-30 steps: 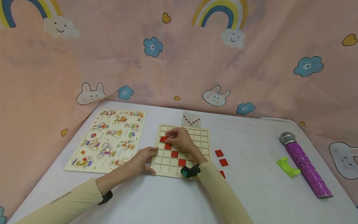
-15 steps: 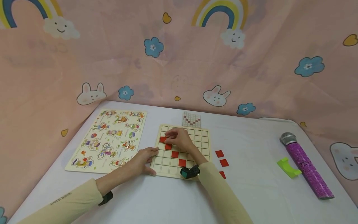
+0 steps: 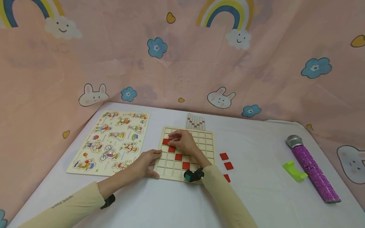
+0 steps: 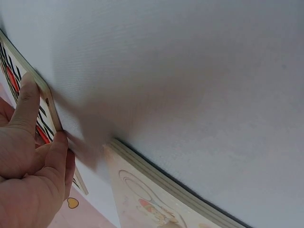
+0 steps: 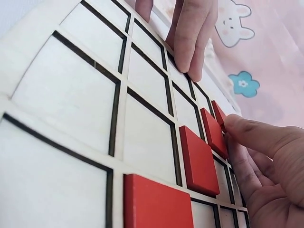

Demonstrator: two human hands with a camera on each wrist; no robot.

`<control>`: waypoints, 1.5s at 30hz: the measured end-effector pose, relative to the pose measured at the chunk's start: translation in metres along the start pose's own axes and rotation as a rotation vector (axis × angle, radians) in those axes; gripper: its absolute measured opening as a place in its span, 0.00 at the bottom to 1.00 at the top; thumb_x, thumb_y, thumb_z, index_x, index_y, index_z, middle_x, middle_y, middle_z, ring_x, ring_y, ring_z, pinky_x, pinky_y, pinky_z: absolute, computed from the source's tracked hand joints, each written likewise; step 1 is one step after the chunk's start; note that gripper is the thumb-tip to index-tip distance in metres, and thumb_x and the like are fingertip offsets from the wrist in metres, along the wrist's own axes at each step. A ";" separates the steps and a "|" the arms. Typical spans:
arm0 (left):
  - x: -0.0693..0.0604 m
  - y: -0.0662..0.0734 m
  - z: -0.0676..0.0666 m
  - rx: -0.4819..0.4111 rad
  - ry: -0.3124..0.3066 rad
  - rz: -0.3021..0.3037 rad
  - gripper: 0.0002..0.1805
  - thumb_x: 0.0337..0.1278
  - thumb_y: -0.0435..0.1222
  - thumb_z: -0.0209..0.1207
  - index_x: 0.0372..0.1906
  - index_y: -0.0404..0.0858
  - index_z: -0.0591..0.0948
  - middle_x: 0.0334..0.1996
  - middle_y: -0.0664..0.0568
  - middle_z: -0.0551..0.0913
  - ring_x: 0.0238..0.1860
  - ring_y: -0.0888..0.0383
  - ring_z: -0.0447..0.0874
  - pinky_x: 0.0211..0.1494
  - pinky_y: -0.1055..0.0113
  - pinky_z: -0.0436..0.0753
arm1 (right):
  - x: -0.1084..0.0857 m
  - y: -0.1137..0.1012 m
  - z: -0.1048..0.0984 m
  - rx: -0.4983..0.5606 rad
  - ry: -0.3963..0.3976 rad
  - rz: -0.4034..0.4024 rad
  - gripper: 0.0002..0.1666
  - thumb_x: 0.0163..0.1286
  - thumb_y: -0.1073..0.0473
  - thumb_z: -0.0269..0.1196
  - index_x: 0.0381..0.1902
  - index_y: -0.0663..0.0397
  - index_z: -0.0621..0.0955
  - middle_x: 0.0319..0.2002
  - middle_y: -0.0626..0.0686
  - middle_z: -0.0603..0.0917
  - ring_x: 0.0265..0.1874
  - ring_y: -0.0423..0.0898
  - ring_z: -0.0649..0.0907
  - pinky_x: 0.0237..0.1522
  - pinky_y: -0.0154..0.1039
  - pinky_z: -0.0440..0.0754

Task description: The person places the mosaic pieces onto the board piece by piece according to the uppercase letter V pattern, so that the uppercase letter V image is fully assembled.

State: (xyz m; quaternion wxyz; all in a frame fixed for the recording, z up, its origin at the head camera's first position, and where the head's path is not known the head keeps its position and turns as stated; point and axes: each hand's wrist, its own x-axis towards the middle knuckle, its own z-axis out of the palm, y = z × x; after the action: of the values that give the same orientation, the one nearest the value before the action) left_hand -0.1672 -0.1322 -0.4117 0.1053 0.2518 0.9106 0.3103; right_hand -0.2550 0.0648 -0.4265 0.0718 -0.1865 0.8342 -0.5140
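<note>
Steadying the board (image 3: pixel 169 164), I guess: left hand (image 3: pixel 144 163) spread apart along its left edge. Right hand (image 3: pixel 183 140) has thumb touching the far-left red tile (image 3: pixel 166 142), can't tell if pinched.

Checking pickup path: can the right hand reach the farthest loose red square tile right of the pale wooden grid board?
Probably yes: that loose tile lies uncovered on the white tablecloth. The right hand must first leave the board, where its thumb touches the upper-left red tile.
</note>
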 end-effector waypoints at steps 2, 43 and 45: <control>0.000 0.000 0.000 0.006 0.003 0.009 0.43 0.30 0.29 0.77 0.58 0.17 0.70 0.62 0.32 0.70 0.63 0.37 0.67 0.58 0.63 0.79 | 0.000 0.000 0.000 0.019 -0.001 0.002 0.17 0.58 0.67 0.69 0.46 0.66 0.83 0.42 0.59 0.85 0.39 0.49 0.85 0.41 0.33 0.86; -0.002 0.006 0.002 -0.007 0.014 -0.065 0.44 0.28 0.29 0.77 0.59 0.19 0.71 0.64 0.35 0.69 0.64 0.38 0.67 0.61 0.63 0.78 | -0.052 0.030 -0.082 0.152 0.109 0.137 0.22 0.63 0.64 0.67 0.54 0.67 0.79 0.49 0.62 0.83 0.44 0.47 0.84 0.46 0.29 0.84; -0.002 0.006 0.002 -0.008 0.015 -0.064 0.44 0.28 0.29 0.77 0.59 0.19 0.71 0.64 0.35 0.69 0.64 0.38 0.67 0.61 0.63 0.77 | -0.059 0.032 -0.091 0.144 0.125 0.158 0.23 0.63 0.63 0.67 0.55 0.66 0.78 0.49 0.62 0.82 0.44 0.46 0.84 0.46 0.28 0.84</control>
State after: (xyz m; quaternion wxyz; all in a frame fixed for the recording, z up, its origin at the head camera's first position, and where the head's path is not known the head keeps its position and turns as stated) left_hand -0.1626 -0.1279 -0.4090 0.1094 0.2198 0.9177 0.3125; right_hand -0.2369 0.1760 -0.4174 0.0732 -0.0822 0.8101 -0.5759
